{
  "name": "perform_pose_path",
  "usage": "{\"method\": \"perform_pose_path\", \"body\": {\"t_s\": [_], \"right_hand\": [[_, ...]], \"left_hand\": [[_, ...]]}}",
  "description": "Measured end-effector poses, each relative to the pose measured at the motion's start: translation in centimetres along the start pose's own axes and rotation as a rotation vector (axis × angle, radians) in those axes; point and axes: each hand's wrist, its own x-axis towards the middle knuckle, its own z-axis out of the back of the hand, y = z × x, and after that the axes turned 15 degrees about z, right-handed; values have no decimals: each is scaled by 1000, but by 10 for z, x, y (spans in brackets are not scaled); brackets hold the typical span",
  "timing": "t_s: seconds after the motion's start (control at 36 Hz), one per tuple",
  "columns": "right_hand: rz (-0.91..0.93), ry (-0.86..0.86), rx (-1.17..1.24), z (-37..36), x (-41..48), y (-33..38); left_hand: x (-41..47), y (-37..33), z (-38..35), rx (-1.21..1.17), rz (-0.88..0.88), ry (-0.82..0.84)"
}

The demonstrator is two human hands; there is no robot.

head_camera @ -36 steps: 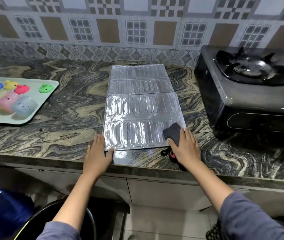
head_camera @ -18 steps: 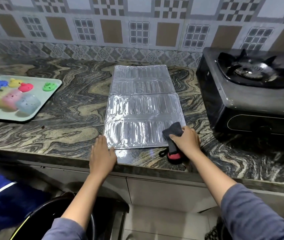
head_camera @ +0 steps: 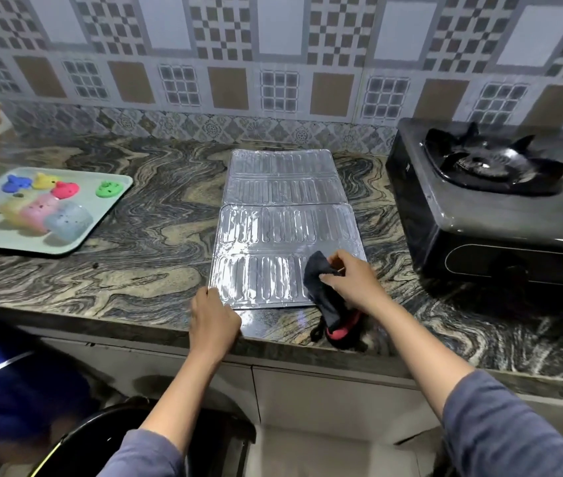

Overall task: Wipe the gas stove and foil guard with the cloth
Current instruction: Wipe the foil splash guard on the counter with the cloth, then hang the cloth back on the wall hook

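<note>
A silver ribbed foil guard (head_camera: 283, 232) lies flat on the marble counter (head_camera: 135, 270), folded in panels. My right hand (head_camera: 352, 280) pinches a dark grey cloth (head_camera: 317, 280) with a red and black end, lifted over the guard's near right corner. My left hand (head_camera: 213, 320) rests at the counter's front edge, fingertips touching the guard's near left corner. The black single-burner gas stove (head_camera: 500, 208) stands to the right, apart from both hands.
A pale green tray (head_camera: 115, 208) with coloured moulds and cups sits at the left. A tiled wall (head_camera: 280, 80) backs the counter. A black bin (head_camera: 101, 438) and a person in blue clothing (head_camera: 5, 383) are below left.
My right hand went from pressing flat on the cloth to gathering and lifting it in a pinch. My left hand shifted slightly right along the guard's near corner.
</note>
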Motion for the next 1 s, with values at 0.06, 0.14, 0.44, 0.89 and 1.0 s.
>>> {"method": "perform_pose_path", "body": {"t_s": [0.06,0.14,0.44,0.89,1.0], "right_hand": [[60,45,17,7,2,13],[145,69,35,19,5,35],[420,40,-21,67,18,98],[491,-34,-151,125,29,149],[509,9,-100,134,31,154]], "left_hand": [[-1,-4,3,21,11,20],[0,-9,8,47,29,51],[-21,-94,90,-417,-575,190],[-12,-162,142,-615,-786,130],[-6,-179,153,-579,-856,37]]}}
